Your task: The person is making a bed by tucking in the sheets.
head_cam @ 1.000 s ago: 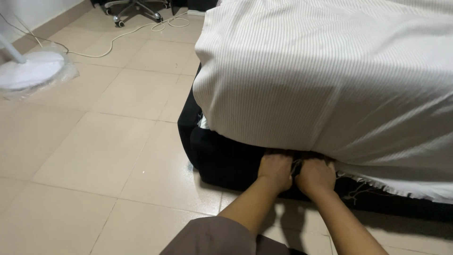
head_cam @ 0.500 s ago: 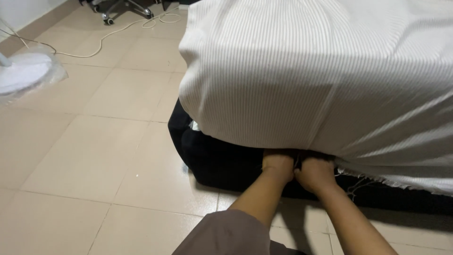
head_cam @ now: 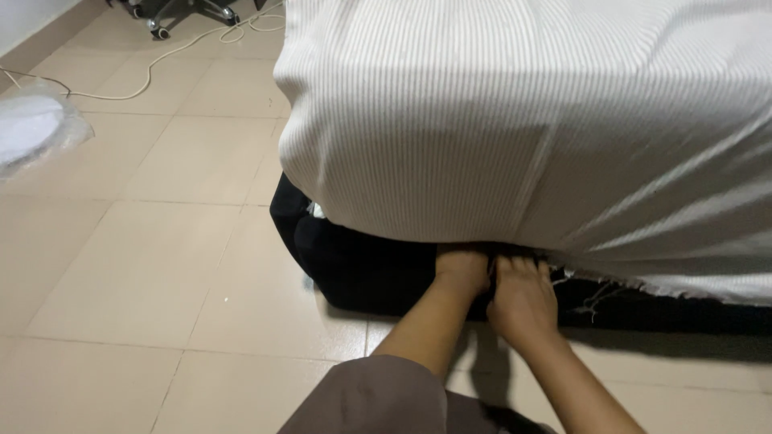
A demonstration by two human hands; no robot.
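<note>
Both hands sit low at the near side of the bed, right where the white striped sheet point(head_cam: 515, 120) overhangs the black bed base point(head_cam: 362, 269). Left hand point(head_cam: 462, 272) has its fingertips pushed in under the sheet's bottom edge, against the base; fingers hidden, so can't tell whether it has hold of anything. Right hand point(head_cam: 523, 293) is just beside it, touching or nearly so, fingers spread and reaching up under the same edge; can't tell if it's gripping cloth either.

Edges: the sheet's lower hem runs from the bed's left corner rightward, frayed with loose threads point(head_cam: 599, 293) hanging right of the right hand. The sheet wraps round the left corner, leaving the base exposed below it there.

Open room: the beige tiled floor point(head_cam: 145, 265) is wide open left of the bed and near the person. Far left, a white round stand base in clear plastic point(head_cam: 28, 128). Far, a white cable point(head_cam: 169, 56) trails across the tiles to an office chair's wheeled base point(head_cam: 173, 10).

Containers: none visible, besides the plastic wrap round that stand base.
</note>
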